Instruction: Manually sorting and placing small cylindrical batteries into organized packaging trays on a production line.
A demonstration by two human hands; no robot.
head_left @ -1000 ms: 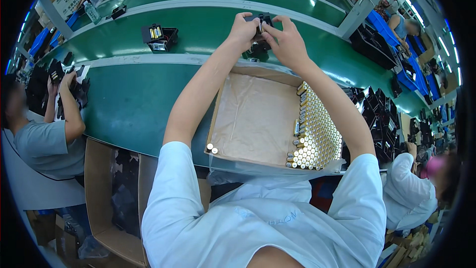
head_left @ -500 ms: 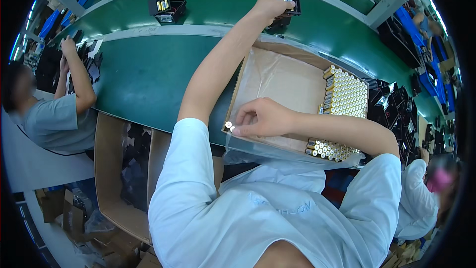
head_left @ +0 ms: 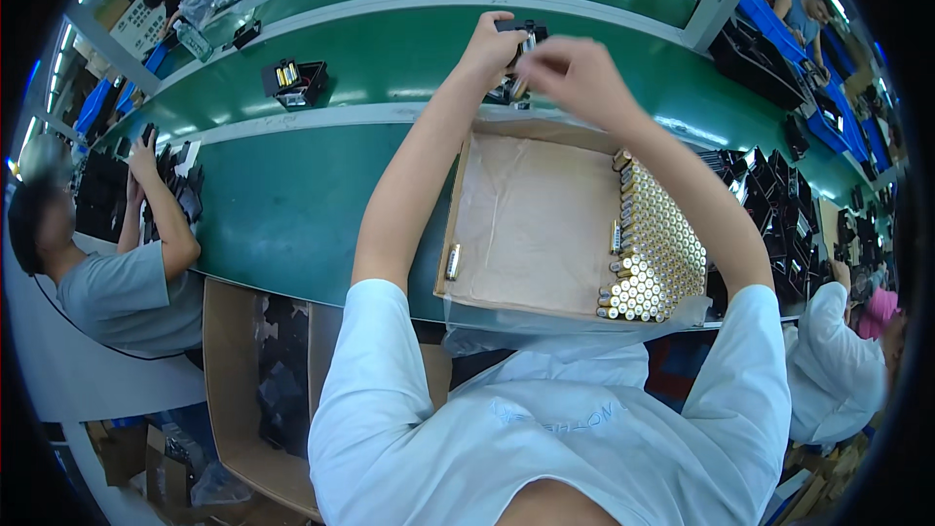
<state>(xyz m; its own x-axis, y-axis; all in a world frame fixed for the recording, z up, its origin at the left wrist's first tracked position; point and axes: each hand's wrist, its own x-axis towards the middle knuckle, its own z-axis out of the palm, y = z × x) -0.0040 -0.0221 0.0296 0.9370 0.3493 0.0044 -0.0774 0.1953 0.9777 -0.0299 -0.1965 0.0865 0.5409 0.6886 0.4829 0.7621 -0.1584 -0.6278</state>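
Note:
At the far side of the open carton, my left hand grips a black battery case with a battery showing in it. My right hand, slightly blurred, comes in from the right against the case, its fingers pinched on a battery. Part of a second black piece shows below the case. The shallow cardboard carton, lined with clear plastic, stands in front of me. Many gold-and-silver batteries fill its right side. One single battery leans in its near left corner.
On the green bench to the left sits another black case with several batteries. Black parts are heaped right of the carton. A tall cardboard box stands below at left. Co-workers sit at left and right.
My right hand has gone from the carton's near left corner up to the case, carrying a battery. One battery remains in that corner. My left hand still holds the case.

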